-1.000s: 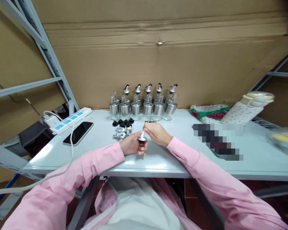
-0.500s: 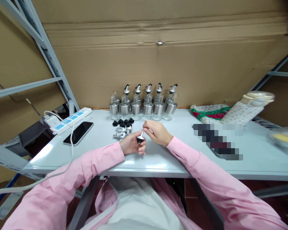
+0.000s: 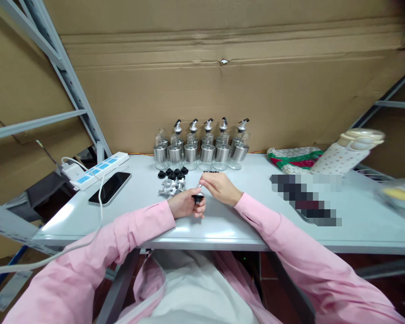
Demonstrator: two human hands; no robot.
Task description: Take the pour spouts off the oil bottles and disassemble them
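My left hand (image 3: 185, 204) is closed around a silver pourer top with a black base (image 3: 198, 197), the base facing down. The fingers of my right hand (image 3: 219, 186) pinch at the pourer's upper end; what exactly they grip there is hidden. Left of my hands lie several black stoppers (image 3: 174, 173) and a pile of silver pourer parts (image 3: 172, 186). Small dark pieces (image 3: 211, 171) show just behind my right hand. Glass bottles with steel sleeves (image 3: 191, 154) stand in rows at the back; several rear ones carry pourers (image 3: 208, 124).
On the left of the table (image 3: 236, 233) are a phone (image 3: 110, 188) and a power strip (image 3: 101, 170) with a white cable. At the right lie a patterned bag (image 3: 293, 158), a dotted white container (image 3: 337, 155), a pixelated dark item (image 3: 303, 200) and a covered bowl (image 3: 401, 195).
My right hand has lowered slightly and its fingers have curled in closer over the pourer's top. The small dark pieces behind it have come into view. My left hand has barely moved.
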